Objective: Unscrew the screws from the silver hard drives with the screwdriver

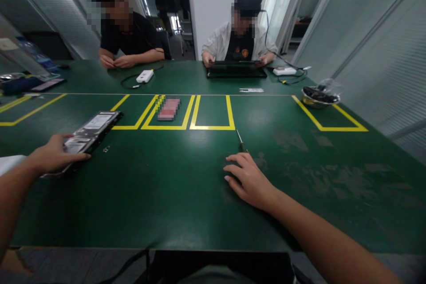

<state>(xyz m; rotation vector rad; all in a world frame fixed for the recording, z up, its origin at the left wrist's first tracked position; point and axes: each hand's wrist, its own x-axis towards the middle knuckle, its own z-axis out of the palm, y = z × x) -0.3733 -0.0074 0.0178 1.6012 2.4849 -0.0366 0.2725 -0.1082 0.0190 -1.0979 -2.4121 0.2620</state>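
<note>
My left hand [55,155] is closed around the near end of a hard drive [78,143], thumb along its right edge and fingers at the far side. Just beyond, a labelled hard drive section [100,120] continues the line; I cannot tell whether it is a second drive. Several small screws [106,149] lie to the right of it. My right hand [246,179] is palm down on the table with fingers apart. A thin screwdriver [241,142] points away from me at its fingertips, the rear of its handle hidden by the hand.
Yellow tape boxes [213,128] mark the green table [166,195]. A pinkish blurred card [169,109] lies in one. A metal bowl [321,97] of dark items stands at right. Across sit two people, one holding a dark panel [237,70]. White cabled boxes [145,76] lie near them.
</note>
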